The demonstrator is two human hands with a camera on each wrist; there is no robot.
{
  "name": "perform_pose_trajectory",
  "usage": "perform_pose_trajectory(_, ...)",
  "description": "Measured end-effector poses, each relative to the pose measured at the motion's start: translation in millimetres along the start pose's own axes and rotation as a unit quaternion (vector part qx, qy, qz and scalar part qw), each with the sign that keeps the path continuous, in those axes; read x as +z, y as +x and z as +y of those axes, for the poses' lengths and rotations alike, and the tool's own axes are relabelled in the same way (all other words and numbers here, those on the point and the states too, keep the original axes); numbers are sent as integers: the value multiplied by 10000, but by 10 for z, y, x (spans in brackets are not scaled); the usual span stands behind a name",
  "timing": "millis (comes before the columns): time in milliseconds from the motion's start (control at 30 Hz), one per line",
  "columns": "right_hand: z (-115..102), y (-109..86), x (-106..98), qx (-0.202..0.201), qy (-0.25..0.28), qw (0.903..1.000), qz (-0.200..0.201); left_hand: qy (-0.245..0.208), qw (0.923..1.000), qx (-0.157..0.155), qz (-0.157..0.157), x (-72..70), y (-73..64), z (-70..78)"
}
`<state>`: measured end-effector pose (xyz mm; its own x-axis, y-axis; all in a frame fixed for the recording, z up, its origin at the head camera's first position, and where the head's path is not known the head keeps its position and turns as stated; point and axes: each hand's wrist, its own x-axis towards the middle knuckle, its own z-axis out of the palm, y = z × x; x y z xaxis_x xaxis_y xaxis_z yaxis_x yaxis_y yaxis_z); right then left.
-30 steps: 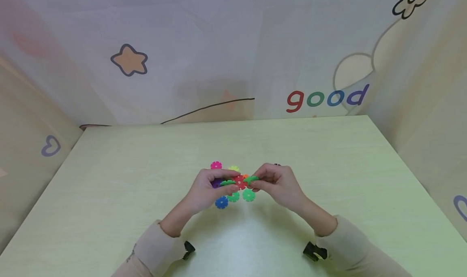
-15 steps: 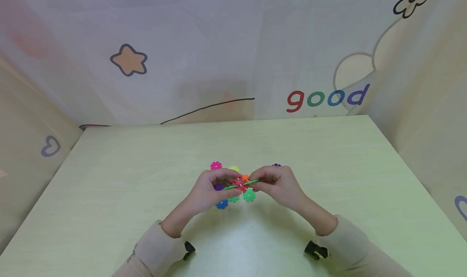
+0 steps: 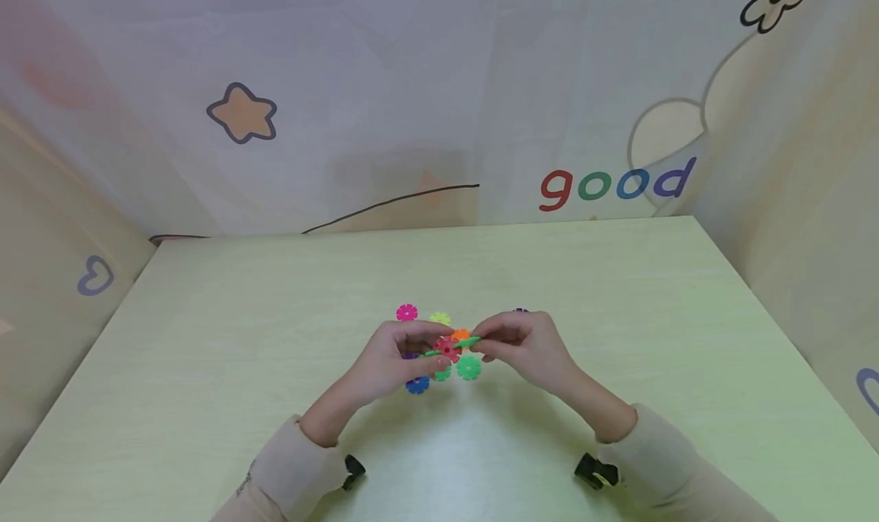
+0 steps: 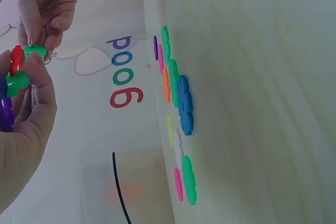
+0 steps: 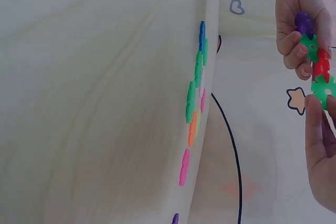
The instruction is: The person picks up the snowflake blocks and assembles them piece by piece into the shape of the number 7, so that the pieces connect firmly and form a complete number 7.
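Observation:
Above the table, a short chain of notched plastic snowflake discs is between the two hands. My left hand (image 3: 391, 358) grips its left end, where a purple disc (image 5: 303, 23) and a green disc (image 5: 310, 46) show in the right wrist view. A red disc (image 5: 322, 66) is joined to that green one. On its other side, my right hand (image 3: 525, 350) pinches another green disc (image 5: 324, 92) between thumb and fingers. This second green disc meets the red one's edge; whether its slot is fully seated I cannot tell. In the head view, fingers partly cover the chain.
Loose discs lie on the table under and around the hands: pink (image 3: 407, 312), yellow (image 3: 440, 318), orange (image 3: 461, 336), green (image 3: 469, 368) and blue (image 3: 416, 385). A purple disc (image 3: 522, 310) sits behind the right hand. Black clips (image 3: 596, 472) hang at both sleeves.
The chain has turned between the hands: the green discs went from showing their faces to nearly edge-on, then tilted slightly. The red disc shifted a little left. Both hands stay nearly in place.

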<state>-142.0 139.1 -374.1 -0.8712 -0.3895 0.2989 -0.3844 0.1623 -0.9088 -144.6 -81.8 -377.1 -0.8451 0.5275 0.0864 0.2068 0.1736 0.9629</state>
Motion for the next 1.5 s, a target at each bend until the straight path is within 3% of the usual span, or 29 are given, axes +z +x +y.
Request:
perform_pose_trajectory(267,29,14,9,-361,-200,9991,95,-198,9997,-72,93,-9,4,2)
perform_pose_trajectory(367,32,24,-44,-90,-445,9990,-1,-232,9994,-159,182,-12,3,6)
perform_pose_trajectory(467,56,48,-159,423,-835,9956,15,-159,9991,-269,272,-25,-4,12)
perform_pose_trajectory(633,172,115,-405,1110,-1592,9808,-175,-62,9991,-264,323,-62,-18,12)
perform_pose_trajectory(900,403,207,-699,1885,-2492,9481,-588,-64,9990,-309,332,-103,-45,13)
perform_pose_trajectory(1133,565,269,-750,1951,-2773,9375,-780,86,9985,-380,378,-132,-76,11)
perform_pose_trajectory(1400,697,385,-732,2069,-3254,9168,-1041,46,9987,-380,333,-153,-76,-7)
perform_pose_trajectory(1500,724,413,-726,2047,-3319,9148,-1050,63,9984,-424,356,-152,-84,9)
